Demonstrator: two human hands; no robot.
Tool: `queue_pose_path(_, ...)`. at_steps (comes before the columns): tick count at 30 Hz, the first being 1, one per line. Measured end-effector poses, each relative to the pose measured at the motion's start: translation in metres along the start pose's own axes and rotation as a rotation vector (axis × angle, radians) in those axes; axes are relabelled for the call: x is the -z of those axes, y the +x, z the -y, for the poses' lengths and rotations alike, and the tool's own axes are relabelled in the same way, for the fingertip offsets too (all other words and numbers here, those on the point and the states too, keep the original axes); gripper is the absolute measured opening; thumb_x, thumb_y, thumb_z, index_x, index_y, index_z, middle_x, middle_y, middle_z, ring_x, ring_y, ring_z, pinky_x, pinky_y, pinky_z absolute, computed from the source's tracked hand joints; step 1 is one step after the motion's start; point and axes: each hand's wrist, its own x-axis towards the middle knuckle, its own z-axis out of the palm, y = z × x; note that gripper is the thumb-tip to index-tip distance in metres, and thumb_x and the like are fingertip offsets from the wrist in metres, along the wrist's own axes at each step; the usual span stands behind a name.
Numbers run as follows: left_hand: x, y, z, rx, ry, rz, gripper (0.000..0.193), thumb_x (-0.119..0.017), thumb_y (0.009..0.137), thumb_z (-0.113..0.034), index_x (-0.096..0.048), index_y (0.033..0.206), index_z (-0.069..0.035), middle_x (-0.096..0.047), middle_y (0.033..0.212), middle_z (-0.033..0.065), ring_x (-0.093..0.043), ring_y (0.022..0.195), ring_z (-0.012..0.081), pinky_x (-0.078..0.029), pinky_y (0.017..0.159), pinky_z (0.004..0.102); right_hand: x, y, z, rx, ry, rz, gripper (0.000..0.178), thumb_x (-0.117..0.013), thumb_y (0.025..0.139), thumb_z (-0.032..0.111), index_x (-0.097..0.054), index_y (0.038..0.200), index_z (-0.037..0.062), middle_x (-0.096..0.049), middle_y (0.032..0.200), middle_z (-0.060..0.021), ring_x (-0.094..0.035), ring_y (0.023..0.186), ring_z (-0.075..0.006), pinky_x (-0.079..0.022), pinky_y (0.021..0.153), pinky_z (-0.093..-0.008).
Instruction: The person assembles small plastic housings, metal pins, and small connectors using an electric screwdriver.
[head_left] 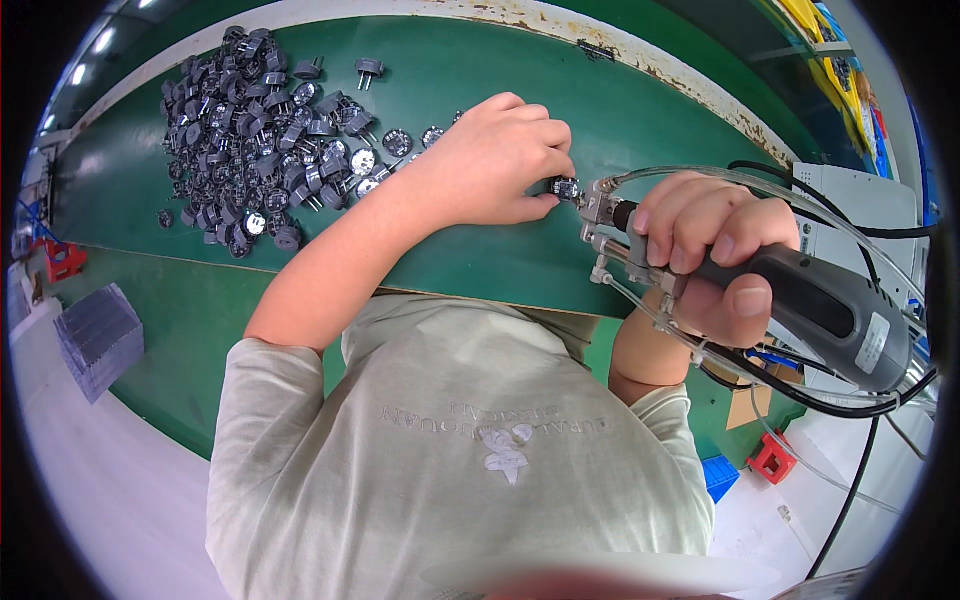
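My left hand (505,160) pinches a small dark round part with metal bits (565,188) between thumb and fingers, low over the green tabletop (460,255). My right hand (712,240) is wrapped round a grey and black electric screwdriver (825,310), held slantwise. Its metal tip, fitted with a bracket and clear air tubes (645,305), meets the part or lies very close to it; contact cannot be made out. Beyond my left forearm spreads a big heap of similar dark round parts (255,140), some with pins. A few lie loose beside it, one a grey part (369,70).
A rusty white metal rail (560,22) edges the far side of the table. Black cables (850,500) and a pale machine (860,205) crowd the right. On the floor are a grey box (98,340), red stands (772,458) and a blue bin (719,478).
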Motion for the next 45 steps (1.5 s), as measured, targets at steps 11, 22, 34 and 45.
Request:
queue_pose_path(11, 0.0, -0.002, -0.001, 0.023, 0.005, 0.002, 0.022, -0.075, 0.072, -0.02, -0.072, 0.091, -0.01, -0.059, 0.089, -0.0006, -0.058, 0.089, 0.0186, -0.043, 0.087, 0.034, -0.001, 0.003, 0.004, -0.035, -0.031, 0.041, 0.033, -0.061, 0.09, 0.038, -0.046, 0.087, 0.0088, -0.052, 0.063, -0.0049, -0.053, 0.051, -0.019, -0.05, 0.056, -0.0386)
queue_pose_path(22, 0.0, -0.002, -0.002, 0.014, -0.014, 0.0, 0.022, -0.075, 0.072, -0.02, -0.072, 0.091, -0.009, -0.059, 0.089, 0.0001, -0.058, 0.089, 0.0191, -0.043, 0.086, 0.0341, -0.004, 0.002, 0.003, -0.046, -0.061, 0.036, 0.033, -0.061, 0.09, 0.038, -0.046, 0.087, 0.0086, -0.052, 0.063, -0.0054, -0.053, 0.052, -0.0193, -0.05, 0.056, -0.0388)
queue_pose_path(34, 0.007, 0.007, -0.003, -0.014, 0.011, 0.052, 0.02, -0.073, 0.07, -0.022, -0.072, 0.087, -0.012, -0.06, 0.086, 0.0023, -0.058, 0.09, 0.021, -0.042, 0.084, 0.0357, -0.02, 0.013, -0.005, 0.014, -0.122, 0.069, 0.021, -0.073, 0.066, -0.001, -0.054, 0.077, 0.0018, -0.058, 0.063, -0.0087, -0.058, 0.054, -0.0194, -0.05, 0.054, -0.031)
queue_pose_path(45, 0.062, 0.044, 0.016, 0.224, 0.249, -0.038, 0.028, -0.073, 0.071, -0.025, -0.072, 0.094, -0.009, -0.065, 0.098, 0.0076, -0.059, 0.099, 0.0255, -0.045, 0.09, 0.0412, -0.014, -0.004, 0.031, 0.141, 0.007, -0.258, 0.047, -0.074, 0.084, 0.042, -0.054, 0.103, 0.0035, -0.057, 0.063, -0.0062, -0.055, 0.051, -0.0194, -0.05, 0.053, -0.036)
